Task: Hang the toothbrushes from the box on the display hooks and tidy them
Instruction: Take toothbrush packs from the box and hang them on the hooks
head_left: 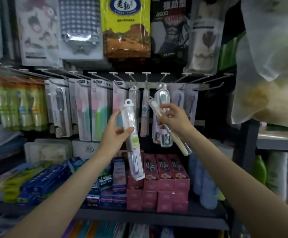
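My left hand (113,130) grips a clear-cased toothbrush (133,143) with a white hanging loop at its top, held upright just below the row of display hooks (146,78). Gripped in my right hand (173,117) is a second cased toothbrush (172,133) with a cream handle, tilted down to the right. It is in front of a clear toothbrush case (163,100) that hangs on a hook. Two more cased toothbrushes (134,97) hang between my hands. Carded toothbrushes (83,107) fill the hooks to the left. The box is out of view.
Red toothpaste boxes (163,170) and blue ones (42,182) are stacked on the shelf (139,215) below my hands. Packaged goods (126,26) hang above the hooks. A translucent bag (273,66) hangs at the upper right. Several hooks at the right end are bare.
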The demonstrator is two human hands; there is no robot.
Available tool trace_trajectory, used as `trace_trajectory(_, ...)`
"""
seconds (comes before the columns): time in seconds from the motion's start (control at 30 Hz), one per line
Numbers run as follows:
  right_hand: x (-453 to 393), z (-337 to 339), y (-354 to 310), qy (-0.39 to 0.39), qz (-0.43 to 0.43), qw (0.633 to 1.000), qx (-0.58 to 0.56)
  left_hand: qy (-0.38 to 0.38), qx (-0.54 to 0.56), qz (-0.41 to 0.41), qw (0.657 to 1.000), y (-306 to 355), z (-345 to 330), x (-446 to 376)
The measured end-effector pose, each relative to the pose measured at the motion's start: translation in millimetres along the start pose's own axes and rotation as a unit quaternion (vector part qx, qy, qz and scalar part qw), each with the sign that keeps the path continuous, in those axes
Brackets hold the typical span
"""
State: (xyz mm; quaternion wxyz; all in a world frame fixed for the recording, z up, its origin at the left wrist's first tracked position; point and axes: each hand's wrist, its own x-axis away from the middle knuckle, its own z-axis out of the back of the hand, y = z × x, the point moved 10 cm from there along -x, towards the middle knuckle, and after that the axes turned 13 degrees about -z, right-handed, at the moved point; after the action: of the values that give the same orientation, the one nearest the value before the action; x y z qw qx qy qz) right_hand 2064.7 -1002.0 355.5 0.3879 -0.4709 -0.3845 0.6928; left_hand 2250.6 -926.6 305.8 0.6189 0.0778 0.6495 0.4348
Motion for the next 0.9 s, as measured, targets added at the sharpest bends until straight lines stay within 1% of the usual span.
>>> trace_trajectory(0.1, -22, -16, -16, 0.010, -0.008, 1.000, 0.026, 0.021, 0.002, 0.014, 1.000, -10, 20, 1)
trace_trajectory(0.17, -35, -25, -24, 0.030, -0.017, 0.999, 0.020, 0.029, 0.004, 0.014, 0.999, -13, 32, 1)
trace_trajectory(0.23, -42, -25, -30, 0.078, -0.013, 0.997, 0.014, 0.028, 0.004, 0.018, 0.999, -16, 38, 0)
trace_trajectory(0.33, -42, -22, -33, 0.170, 0.018, 0.985, 0.000, 0.018, -0.030, 0.011, 0.999, -21, 49, -1)
trace_trajectory(0.4, -39, -25, -28, 0.198, 0.021, 0.980, -0.018, 0.000, -0.044, 0.006, 0.999, -24, 49, 0)
trace_trajectory(0.47, -41, -30, -20, 0.203, 0.003, 0.978, -0.046, -0.012, -0.041, 0.006, 0.999, -29, 49, 1)
trace_trajectory(0.6, -43, -42, -10, 0.185, -0.036, 0.978, -0.091, -0.013, -0.019, 0.004, 1.000, -32, 51, -2)
trace_trajectory(0.77, -44, -40, -13, 0.179, -0.054, 0.980, -0.070, -0.037, -0.027, -0.010, 0.999, -26, 50, -4)
trace_trajectory(0.9, -47, -46, -19, 0.192, -0.068, 0.978, -0.045, -0.034, -0.018, -0.011, 0.999, -24, 55, -8)
